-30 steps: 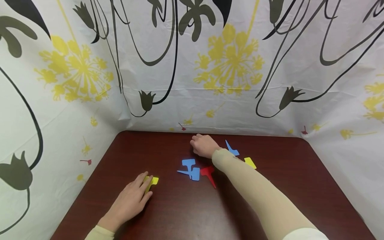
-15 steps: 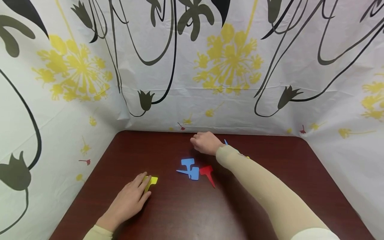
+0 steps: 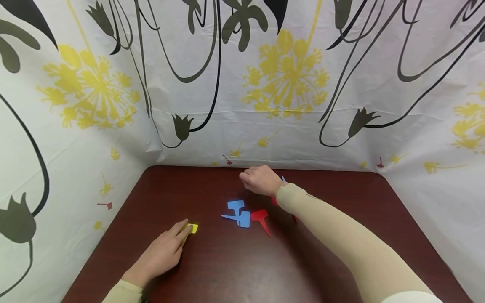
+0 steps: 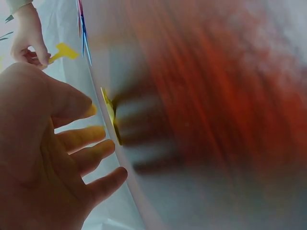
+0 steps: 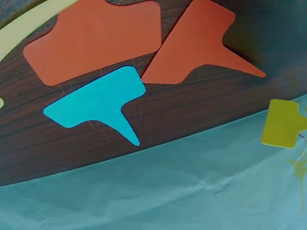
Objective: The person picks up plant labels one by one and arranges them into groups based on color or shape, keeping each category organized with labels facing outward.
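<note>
In the head view my left hand point(image 3: 161, 252) rests over a yellow T-shaped plant label point(image 3: 193, 228), its fingers fairly straight and covering part of it. The left wrist view has that yellow label point(image 4: 110, 108) edge-on by the fingertips. My right hand point(image 3: 261, 180), reaching to the far middle of the table, pinches another yellow plant label point(image 4: 64, 51), as the left wrist view makes plain. Its broad end point(image 5: 280, 123) appears at the right side of the right wrist view; the head view does not show it.
Two blue labels point(image 3: 236, 214) overlap mid-table, beside a red label point(image 3: 260, 216). Another red label point(image 3: 274, 202) lies partly under my right forearm, and a blue tip point(image 3: 283, 179) shows behind the wrist. Patterned cloth point(image 3: 235, 105) hangs around the table point(image 3: 219, 261).
My left thumb has drawn in toward the fingers, covering more of the yellow label. My right forearm has shifted rightward, hiding a yellow label and uncovering a red one; the right hand hardly moves.
</note>
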The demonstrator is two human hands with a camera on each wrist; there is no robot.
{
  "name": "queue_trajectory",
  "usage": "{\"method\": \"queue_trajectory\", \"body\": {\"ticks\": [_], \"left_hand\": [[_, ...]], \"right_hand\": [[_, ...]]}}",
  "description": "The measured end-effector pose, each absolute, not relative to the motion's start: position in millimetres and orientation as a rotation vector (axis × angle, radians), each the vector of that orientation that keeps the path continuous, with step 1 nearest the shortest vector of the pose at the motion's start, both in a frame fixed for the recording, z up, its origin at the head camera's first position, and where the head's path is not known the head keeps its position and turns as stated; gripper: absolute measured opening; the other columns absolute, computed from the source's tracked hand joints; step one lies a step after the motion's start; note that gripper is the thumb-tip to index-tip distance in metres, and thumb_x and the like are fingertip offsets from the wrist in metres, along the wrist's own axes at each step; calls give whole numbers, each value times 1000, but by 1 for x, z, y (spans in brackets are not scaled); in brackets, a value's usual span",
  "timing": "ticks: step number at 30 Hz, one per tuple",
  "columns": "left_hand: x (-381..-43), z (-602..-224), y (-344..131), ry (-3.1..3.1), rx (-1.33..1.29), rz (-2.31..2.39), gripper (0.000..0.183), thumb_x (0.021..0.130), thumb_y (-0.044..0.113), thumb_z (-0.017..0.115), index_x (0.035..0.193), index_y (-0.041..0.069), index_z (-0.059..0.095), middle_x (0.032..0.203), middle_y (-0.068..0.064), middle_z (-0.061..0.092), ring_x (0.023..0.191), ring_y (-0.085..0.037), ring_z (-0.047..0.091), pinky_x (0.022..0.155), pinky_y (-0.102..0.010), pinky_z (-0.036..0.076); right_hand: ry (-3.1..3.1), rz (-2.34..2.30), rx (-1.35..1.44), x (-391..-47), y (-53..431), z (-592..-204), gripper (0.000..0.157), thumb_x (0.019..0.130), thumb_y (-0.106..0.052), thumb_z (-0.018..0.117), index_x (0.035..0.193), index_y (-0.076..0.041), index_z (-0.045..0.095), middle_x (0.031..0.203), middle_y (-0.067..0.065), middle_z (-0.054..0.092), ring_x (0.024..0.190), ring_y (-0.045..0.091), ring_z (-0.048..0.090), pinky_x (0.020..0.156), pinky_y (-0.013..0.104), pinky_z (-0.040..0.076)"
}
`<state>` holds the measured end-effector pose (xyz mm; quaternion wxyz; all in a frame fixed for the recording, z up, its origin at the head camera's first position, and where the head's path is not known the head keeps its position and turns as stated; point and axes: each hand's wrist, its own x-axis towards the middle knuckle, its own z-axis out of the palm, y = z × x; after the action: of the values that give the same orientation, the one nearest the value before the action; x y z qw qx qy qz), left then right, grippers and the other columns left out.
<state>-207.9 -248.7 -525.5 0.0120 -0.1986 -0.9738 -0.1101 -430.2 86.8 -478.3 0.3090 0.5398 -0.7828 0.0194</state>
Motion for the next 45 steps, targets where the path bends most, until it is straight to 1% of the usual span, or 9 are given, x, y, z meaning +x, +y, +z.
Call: {"method": "queue_trajectory", "body": {"ticks": [4,10,17,21,24,28,34,39,45], "left_hand": [[-209,-525,-248,-3054,-606,-356,49,98,8,59,146,7,53,154,-14,43,136,-32,47,103,-53,44],[-208,-524,-248,-3060,-595,-342,44,98,8,59,141,5,58,149,-13,49,132,-31,51,102,-52,46],[-209,-522,-248,-3056,-620,-312,46,96,7,60,141,5,58,149,-13,49,131,-31,52,101,-51,47],[-208,-523,-248,-3052,-621,-308,46,95,6,61,141,5,59,148,-13,49,129,-31,54,99,-50,49],[-208,-524,-249,-3047,-628,-309,48,94,5,61,141,6,58,147,-14,49,127,-32,55,98,-50,49],[-209,-525,-250,-3038,-651,-303,51,92,4,60,143,8,57,147,-14,49,125,-33,56,96,-50,50],[-209,-524,-251,-3027,-685,-285,52,91,3,60,142,7,57,146,-16,49,130,-33,52,98,-53,48],[-208,-523,-250,-3033,-683,-270,52,91,3,61,142,7,58,146,-17,49,131,-33,51,97,-52,49],[-207,-520,-247,-3049,-643,-268,51,91,4,61,142,8,58,146,-17,49,131,-34,51,95,-52,50]], "right_hand": [[-2020,95,1446,-423,85,-474,16,89,-11,68,77,-14,58,63,-3,53,56,11,50,47,24,39],[-1927,92,1482,-411,78,-470,15,89,-10,65,76,-14,57,61,-5,50,54,10,47,46,24,38],[-1885,94,1506,-400,71,-471,12,88,-11,65,77,-15,60,62,-5,52,54,10,47,48,22,41],[-1830,133,1532,-393,65,-471,10,89,-11,64,80,-14,63,65,-4,57,56,11,50,50,24,45],[-1781,151,1547,-387,59,-471,10,90,-10,61,80,-13,63,68,-5,59,58,11,52,51,24,44],[-1725,157,1564,-378,51,-471,8,89,-9,63,82,-13,64,72,-4,63,61,10,55,53,24,43],[-1693,139,1615,-360,37,-474,7,92,-14,65,86,-12,67,79,-3,68,67,10,59,56,23,46],[-1660,125,1680,-341,25,-478,10,94,-14,60,91,-12,70,88,-3,71,74,10,61,62,25,50],[-1619,103,1720,-323,14,-485,16,96,-14,55,93,-14,71,91,-3,70,77,9,62,68,25,52]]}}
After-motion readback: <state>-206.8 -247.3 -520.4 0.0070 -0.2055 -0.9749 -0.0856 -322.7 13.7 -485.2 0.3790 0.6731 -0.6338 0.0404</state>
